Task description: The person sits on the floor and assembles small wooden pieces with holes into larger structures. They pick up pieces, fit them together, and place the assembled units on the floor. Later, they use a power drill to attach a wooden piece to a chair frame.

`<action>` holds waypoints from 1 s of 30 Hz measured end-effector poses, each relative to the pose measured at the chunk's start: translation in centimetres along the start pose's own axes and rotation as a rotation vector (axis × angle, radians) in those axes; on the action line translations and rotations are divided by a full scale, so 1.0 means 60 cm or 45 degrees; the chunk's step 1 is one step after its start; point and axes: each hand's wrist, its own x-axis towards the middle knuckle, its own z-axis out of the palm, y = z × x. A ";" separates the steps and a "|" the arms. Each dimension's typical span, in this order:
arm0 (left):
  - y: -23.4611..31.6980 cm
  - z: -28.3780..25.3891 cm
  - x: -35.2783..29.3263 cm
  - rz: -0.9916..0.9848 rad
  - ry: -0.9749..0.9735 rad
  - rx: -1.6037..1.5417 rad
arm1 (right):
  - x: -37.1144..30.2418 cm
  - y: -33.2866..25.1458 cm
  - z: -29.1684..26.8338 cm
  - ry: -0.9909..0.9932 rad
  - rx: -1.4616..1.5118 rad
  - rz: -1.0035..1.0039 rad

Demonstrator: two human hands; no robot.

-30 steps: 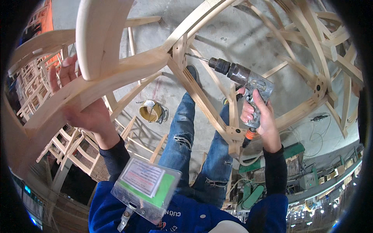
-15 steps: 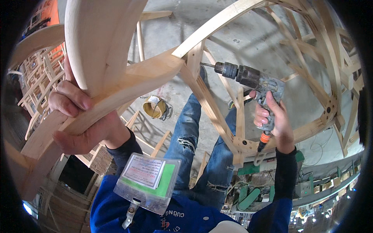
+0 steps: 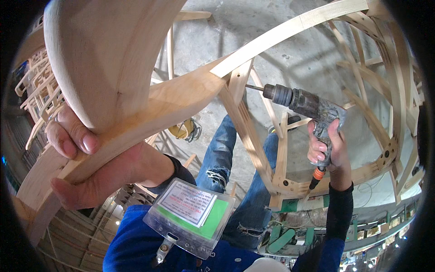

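Observation:
A curved, pale wooden chair frame spans the view. My left hand is closed around its thick rail at the left, thumb below and fingers over the top, beside a broad upright piece. In my right hand is a worn pneumatic drill, gripped by its handle, with an orange hose fitting underneath. The long thin bit points left, and its tip is at the short wooden corner brace. Whether the tip has entered the wood I cannot tell.
Slanted wooden legs and a curved lower rail with dark holes surround the drill. A yellow round container stands on the grey concrete floor. More wooden frames are stacked at far left. A badge hangs at my chest.
The frame's right side, the drill and my right hand have shifted slightly right and down in view. Both hands keep their grips, and the bit stays at the brace.

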 end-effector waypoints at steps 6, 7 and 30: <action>-0.005 0.007 0.000 0.057 0.089 0.087 | 0.010 0.016 -0.003 0.011 0.092 0.043; -0.003 0.005 0.000 0.062 0.107 0.105 | 0.012 0.014 -0.006 0.002 0.072 0.037; -0.002 0.020 0.002 0.149 0.271 0.102 | 0.025 0.005 0.014 0.005 0.092 0.028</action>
